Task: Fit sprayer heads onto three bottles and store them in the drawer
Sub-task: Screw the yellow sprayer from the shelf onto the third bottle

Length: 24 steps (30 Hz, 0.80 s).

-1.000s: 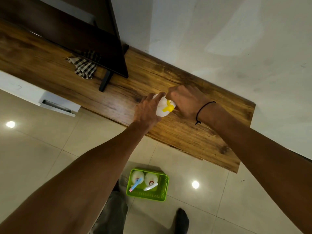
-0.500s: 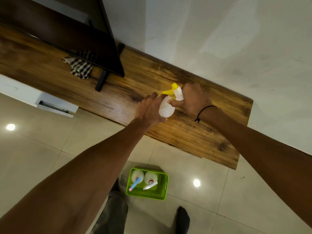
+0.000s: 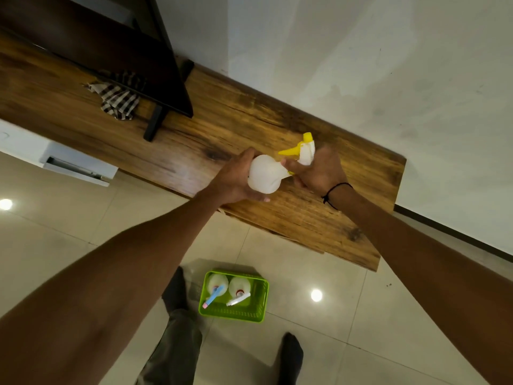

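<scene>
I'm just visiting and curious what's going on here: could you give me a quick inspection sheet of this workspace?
Surface: long brown wooden shelf against the wall.
Job's things: white plastic bottle with yellow sprayer head held over the shelf; two more white bottles, blue-headed and white-headed, in a green plastic basket on the floor.
Clutter: checked cloth; dark television stand.
Hands: left hand grips the bottle body; right hand grips the sprayer head.
Cables: nothing seen.
Surroundings: pale tiled floor, white drawer partly open.

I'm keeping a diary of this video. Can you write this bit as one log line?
step: fitting sprayer | left hand: holds white bottle | right hand: grips yellow sprayer head | green basket: two bottles, on floor
</scene>
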Tool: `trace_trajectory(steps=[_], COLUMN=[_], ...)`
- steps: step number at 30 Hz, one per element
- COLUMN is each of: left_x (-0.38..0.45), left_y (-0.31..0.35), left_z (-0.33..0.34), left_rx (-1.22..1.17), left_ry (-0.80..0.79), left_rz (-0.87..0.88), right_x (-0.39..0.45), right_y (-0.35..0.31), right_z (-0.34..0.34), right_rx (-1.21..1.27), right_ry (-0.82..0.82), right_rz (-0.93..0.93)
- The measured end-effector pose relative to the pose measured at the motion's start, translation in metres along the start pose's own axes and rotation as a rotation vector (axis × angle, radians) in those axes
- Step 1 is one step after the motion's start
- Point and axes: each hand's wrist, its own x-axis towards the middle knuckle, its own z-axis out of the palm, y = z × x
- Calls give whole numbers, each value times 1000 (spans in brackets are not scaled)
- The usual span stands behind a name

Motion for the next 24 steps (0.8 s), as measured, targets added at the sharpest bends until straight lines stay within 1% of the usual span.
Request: trace_trajectory(steps=[2, 3, 4, 5, 6, 7, 9, 10, 11, 12, 14, 15, 18, 19, 21, 24], left_x=[-6, -11, -16, -21, -23, -24, -22, -20, -19, -19, -24, -27, -35, -37, -38, -34], left_y=[7, 12, 15, 17, 17, 17, 16, 15, 15, 16, 23, 25, 25, 22, 16, 11], left_z=[15, 23, 31, 37, 42, 44, 40, 39, 38, 37, 36, 37, 47, 50, 50, 42], left_rx=[53, 57, 46, 25, -1, -25, -26, -6, 8, 9, -35, -56, -48, -46, -62, -22], left_ry=[156, 232, 299, 344, 355, 340, 291, 275, 268, 271, 308, 343, 422, 411, 339, 236], left_rz=[-20, -34, -34, -18, -3, 0, -14, -23, -27, -23, 7, 34, 135, 152, 150, 144], right_x=[3, 3, 3, 4, 3, 2, 2, 2, 3, 3, 3, 3, 6, 6, 5, 3], right_y=[2, 2, 3, 4, 6, 9, 16, 21, 25, 28, 30, 31, 33, 34, 39, 43], right_z=[3, 4, 5, 4, 0, -4, -15, -19, -20, -18, -10, -5, 5, 5, 5, 3], right_rx=[245, 326, 361, 356, 327, 277, 227, 235, 235, 236, 284, 338, 536, 596, 668, 575], right_ry=[23, 10, -20, -67, -116, -147, -184, -193, -166, -117, -2, 47, 82, 79, 79, 58], right_rz=[249, 362, 430, 444, 415, 348, 96, -19, -72, -85, -28, 46, 263, 306, 362, 417])
